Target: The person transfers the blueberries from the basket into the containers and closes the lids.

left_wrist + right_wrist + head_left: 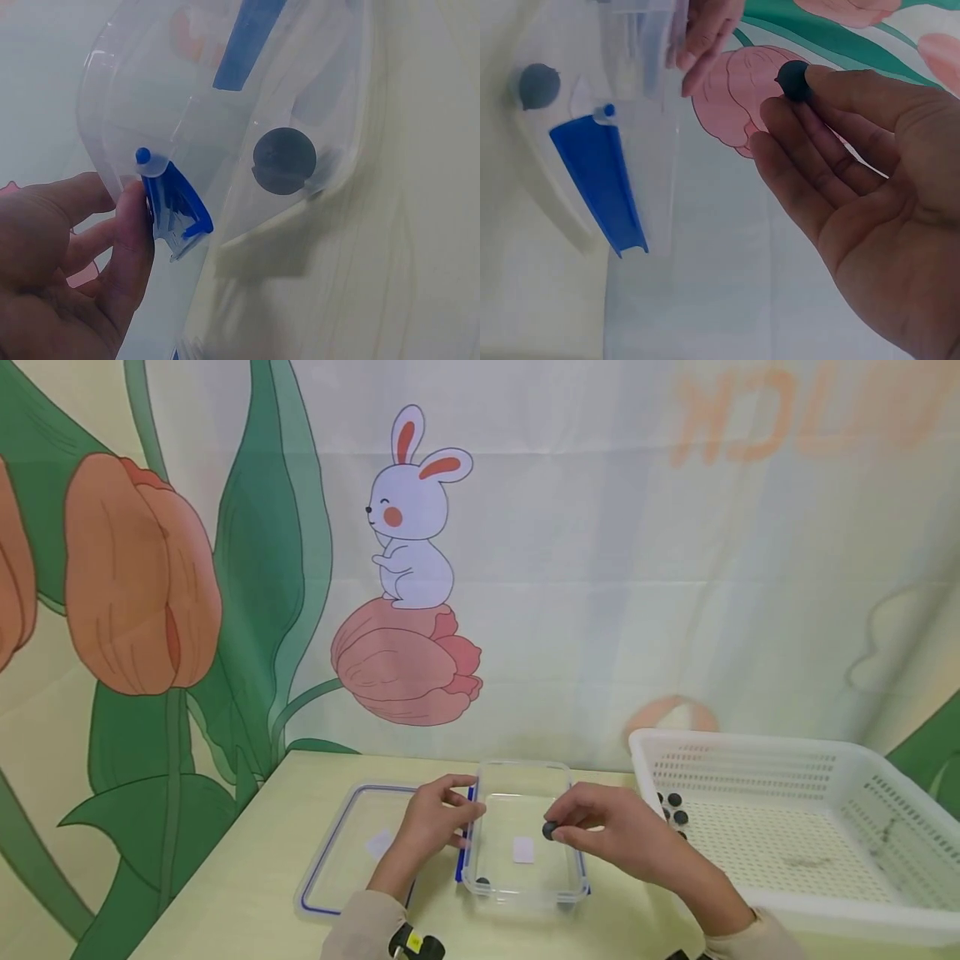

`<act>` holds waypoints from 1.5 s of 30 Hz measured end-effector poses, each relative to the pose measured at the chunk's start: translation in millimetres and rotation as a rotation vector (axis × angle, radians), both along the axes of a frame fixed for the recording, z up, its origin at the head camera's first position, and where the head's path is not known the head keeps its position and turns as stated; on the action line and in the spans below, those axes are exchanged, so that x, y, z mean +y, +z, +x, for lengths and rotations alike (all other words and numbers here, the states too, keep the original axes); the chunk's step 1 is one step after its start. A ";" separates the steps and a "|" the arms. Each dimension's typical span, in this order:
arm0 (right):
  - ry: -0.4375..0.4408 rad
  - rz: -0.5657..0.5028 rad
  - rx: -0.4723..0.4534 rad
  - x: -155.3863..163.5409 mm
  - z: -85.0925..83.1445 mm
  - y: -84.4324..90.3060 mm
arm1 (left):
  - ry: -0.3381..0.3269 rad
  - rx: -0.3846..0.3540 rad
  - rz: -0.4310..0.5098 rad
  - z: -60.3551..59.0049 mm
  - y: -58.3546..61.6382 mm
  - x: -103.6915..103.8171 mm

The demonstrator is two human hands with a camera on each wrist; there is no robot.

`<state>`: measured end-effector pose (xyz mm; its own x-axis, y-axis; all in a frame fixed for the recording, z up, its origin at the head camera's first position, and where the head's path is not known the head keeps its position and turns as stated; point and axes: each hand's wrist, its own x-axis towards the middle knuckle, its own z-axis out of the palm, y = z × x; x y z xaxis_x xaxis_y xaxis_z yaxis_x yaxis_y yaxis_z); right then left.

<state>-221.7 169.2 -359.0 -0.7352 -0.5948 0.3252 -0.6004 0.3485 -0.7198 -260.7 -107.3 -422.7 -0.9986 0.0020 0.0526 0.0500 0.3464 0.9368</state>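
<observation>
Pebble in hand: small dark round pebble (550, 831), at lower centre of the head view, pinched between the fingertips of the right hand (615, 837); it hangs above the open box, not touching it.
Right hand: fingers curled together around the pebble; in the right wrist view the pebble (793, 80) sits at the fingertips (832, 82) in the upper middle, with the palm turned to the camera.
Box: clear plastic box (525, 893) with blue clips, at lower centre on the table, without its lid.
Pebble in box: one dark pebble (482, 882) lies at the near left corner of the box floor; in the left wrist view it (284, 160) is at centre, seen through the wall.
Left hand: left hand (435, 822) holds the left side of the box; fingers bent around the rim, and the thumb (133, 225) touches the blue clip (176, 206).
Lid: clear lid (352, 843) with blue edge lies flat, just left of the box.
Basket: white basket (795, 752) at lower right, with several dark pebbles (675, 810) in its left corner.
Table: pale yellow table (247, 893).
</observation>
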 end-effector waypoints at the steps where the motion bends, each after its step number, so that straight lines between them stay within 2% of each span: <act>1: 0.005 0.009 -0.013 -2.0 0.2 -1.8 | 0.000 0.000 0.000 0.0 -0.2 -0.4; 13: 0.021 0.119 -0.147 -15.4 2.4 -18.9 | -0.001 -0.003 -0.003 0.0 -1.7 -0.1; 24: 0.024 0.167 -0.139 -15.3 3.0 -23.3 | -0.001 -0.001 -0.005 -0.2 -2.0 1.5; 32: 0.024 0.169 -0.090 -9.3 5.3 -9.2 | -0.003 -0.006 -0.003 -0.4 -1.4 0.5; 36: 0.012 0.162 -0.022 -0.3 6.2 1.5 | -0.001 -0.007 -0.007 -0.8 -1.0 0.3; 40: -0.019 0.127 0.025 10.2 7.9 11.3 | 0.000 -0.004 -0.006 -0.8 -0.3 0.2; 45: -0.084 0.091 0.029 22.1 8.9 22.2 | -0.003 -0.006 -0.003 -0.2 0.0 -0.3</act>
